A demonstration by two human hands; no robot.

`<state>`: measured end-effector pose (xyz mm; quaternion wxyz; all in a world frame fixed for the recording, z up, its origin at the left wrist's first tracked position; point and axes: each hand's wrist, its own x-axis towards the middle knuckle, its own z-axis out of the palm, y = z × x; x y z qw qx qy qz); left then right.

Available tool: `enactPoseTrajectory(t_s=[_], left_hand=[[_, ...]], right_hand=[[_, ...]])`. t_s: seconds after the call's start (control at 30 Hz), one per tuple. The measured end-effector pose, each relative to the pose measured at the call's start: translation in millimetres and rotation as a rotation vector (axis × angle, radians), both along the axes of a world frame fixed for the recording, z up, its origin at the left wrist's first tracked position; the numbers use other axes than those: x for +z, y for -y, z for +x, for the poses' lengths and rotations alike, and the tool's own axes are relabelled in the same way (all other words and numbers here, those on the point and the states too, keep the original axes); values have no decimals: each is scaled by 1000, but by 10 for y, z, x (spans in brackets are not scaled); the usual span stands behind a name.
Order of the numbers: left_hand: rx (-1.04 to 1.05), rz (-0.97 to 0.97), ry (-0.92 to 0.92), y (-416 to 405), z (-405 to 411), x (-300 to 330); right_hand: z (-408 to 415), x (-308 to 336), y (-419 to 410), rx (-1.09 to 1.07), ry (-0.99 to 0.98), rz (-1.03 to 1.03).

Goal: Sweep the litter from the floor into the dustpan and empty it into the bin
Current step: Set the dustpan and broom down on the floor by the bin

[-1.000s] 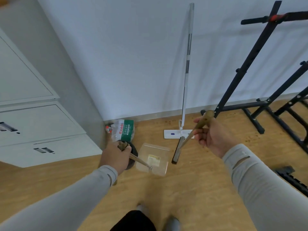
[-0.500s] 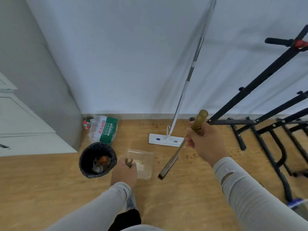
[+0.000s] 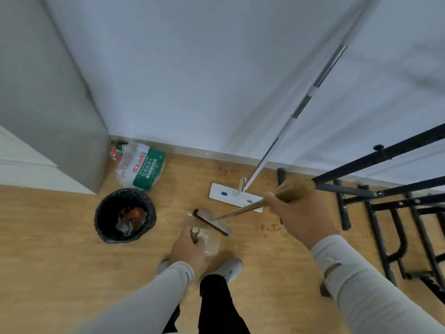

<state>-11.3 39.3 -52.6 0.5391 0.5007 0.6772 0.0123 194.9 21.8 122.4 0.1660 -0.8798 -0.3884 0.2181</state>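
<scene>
Showing wood floor [image 3: 60, 249], white wall; bin [image 3: 124, 215] left of centre. Dustpan [image 3: 210, 239] handle is gripped by left hand [image 3: 189, 250], broom [image 3: 243, 210] by right hand [image 3: 301, 215], bristles over dustpan, centre frame.

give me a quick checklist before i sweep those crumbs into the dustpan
1. Broom grip: right hand holds the wooden handle of the broom: ok.
2. Dustpan held: left hand grips the handle of the clear dustpan, which is down near the floor: ok.
3. Dustpan edge flat against the floor: cannot tell.
4. Broom behind the litter: the crumbs lie to the right of the brush head, which sits over the dustpan: not ok.
5. Bin within reach: the black-lined bin stands open just left of the dustpan: ok.
6. Sweep path: the flat mop head rests close behind the crumbs and could catch the broom: not ok.
</scene>
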Motion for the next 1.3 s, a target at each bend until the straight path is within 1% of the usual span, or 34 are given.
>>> enactPoseTrajectory(t_s=[0.13,0.27,0.4,0.47,0.6,0.8,0.93,1.23,1.3], left_hand=[[-15,-9,-24,25,248,0],[-22,-26,-28,9,481,-58],[20,-85,75,-58,689,-96],[1,-117,88,-125,780,-109],[-85,-101,38,-247,863,-129],[-137,-34,-47,-322,942,-146],[-159,-11,-73,-369,940,-133],[-236,-3,-71,-258,958,-104],[-278,-27,-56,-169,984,-73]], right_hand=[[39,-42,-184,101,-21,-5],[167,-117,-314,147,-50,-32],[297,-127,-423,210,-98,-49],[354,-126,-464,227,-114,-45],[440,-112,-524,270,-114,-50],[466,-132,-607,336,-127,-56],[439,-150,-611,327,-129,-50],[371,-1,-611,373,-96,-80],[330,41,-614,375,-139,-76]])
